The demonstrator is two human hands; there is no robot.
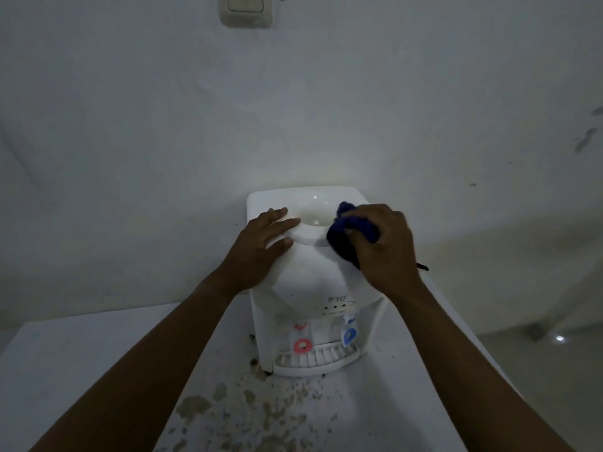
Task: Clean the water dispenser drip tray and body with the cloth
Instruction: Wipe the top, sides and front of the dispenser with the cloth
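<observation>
1. Table [81, 370]: white top, nearest the viewer. It carries brownish stains [228, 402] and dark specks, thickest just in front of the dispenser.
2. Drip tray [318, 358]: white, slatted and curved at the front. It sits at the foot of the dispenser and rests on the table; neither hand touches it.
3. Red tap [302, 345] and blue tap [349, 335]: set side by side in the recess above the tray, red to the left and blue to the right.
4. Water dispenser [310, 282]: white tabletop body standing upright at the far edge of the table against the wall. A small printed mark and a row of dark dots sit on its front panel; the lettering is too dim to read.
5. Left hand [261, 246]: laid flat on the top left shoulder of the body, fingers straight and slightly spread, holding nothing.
6. Right hand [385, 246]: fingers curled round the cloth, pressing it on the top right of the body.
7. Cloth [342, 236]: dark blue and bunched, lying at the right rim of the bottle well and bulging out left of the fingers.
8. Bottle well [313, 210]: round white hollow in the top, between the two hands.
9. Wall [293, 109]: pale and dimly lit, with dark marks at the right.
10. Wall switch [246, 9]: cream, at the top edge of the view.
</observation>
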